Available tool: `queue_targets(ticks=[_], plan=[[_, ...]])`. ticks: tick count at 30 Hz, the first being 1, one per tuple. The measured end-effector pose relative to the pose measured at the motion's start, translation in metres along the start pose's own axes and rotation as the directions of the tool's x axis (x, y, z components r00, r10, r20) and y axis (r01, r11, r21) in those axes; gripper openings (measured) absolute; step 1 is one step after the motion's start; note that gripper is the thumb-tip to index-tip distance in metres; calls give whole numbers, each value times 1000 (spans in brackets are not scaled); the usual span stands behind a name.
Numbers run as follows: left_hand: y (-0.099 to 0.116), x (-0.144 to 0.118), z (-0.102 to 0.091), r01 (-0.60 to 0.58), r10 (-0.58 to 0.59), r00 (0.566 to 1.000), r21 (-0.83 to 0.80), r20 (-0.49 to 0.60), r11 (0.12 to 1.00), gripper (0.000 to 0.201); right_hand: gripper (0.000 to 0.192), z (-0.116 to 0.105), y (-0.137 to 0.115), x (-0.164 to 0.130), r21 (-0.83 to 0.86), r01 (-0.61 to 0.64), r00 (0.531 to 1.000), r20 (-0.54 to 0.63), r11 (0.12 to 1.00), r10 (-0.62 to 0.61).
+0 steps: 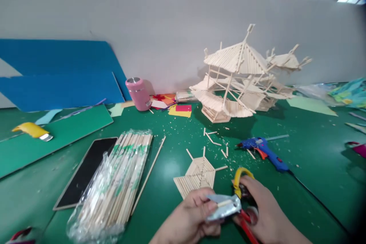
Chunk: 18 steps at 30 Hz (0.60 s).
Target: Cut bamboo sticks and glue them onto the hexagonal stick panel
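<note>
My right hand (261, 209) is closed round the yellow and red handles of a pair of scissors (225, 206), whose blades point left. Between the blades lies a short piece of wooden stick (224, 203), pinched at its left end by my left hand (193, 213). Just beyond my left hand, a web-like panel of glued sticks (201, 171) lies on the green table, partly hidden by that hand. Several short stick offcuts (213, 138) are scattered behind it.
A blue glue gun (264, 151) with a cord lies at the right. Bagged wooden sticks (122, 183) and a dark tablet-like panel (88, 171) lie left. Behind stand a pink flask (138, 94) and a stick pavilion model (238, 61). A yellow cutter (31, 130) sits far left.
</note>
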<state>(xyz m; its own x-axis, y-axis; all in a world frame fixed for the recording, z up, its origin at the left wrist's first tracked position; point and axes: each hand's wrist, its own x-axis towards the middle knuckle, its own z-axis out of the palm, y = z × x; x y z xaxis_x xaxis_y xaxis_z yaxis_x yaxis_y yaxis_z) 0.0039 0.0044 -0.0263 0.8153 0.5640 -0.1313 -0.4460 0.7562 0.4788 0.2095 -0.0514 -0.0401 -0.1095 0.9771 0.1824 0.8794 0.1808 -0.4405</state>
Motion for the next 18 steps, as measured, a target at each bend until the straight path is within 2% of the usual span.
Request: queue_targets(ticks=[3,9,18], plan=[[0,-3,3,1,0,1000,130,-6,992,20,52,-2,-1,2,72,6,1000,19,997,-7],[5,-8,3,-27,29,1000,192,-7,981,18,48,-4,-10,10,226,40,999,14,973,-44],[6,-8,1,-44,47,999,235,-5,971,20,42,-9,-16,13,257,67,998,-22,964,-63]])
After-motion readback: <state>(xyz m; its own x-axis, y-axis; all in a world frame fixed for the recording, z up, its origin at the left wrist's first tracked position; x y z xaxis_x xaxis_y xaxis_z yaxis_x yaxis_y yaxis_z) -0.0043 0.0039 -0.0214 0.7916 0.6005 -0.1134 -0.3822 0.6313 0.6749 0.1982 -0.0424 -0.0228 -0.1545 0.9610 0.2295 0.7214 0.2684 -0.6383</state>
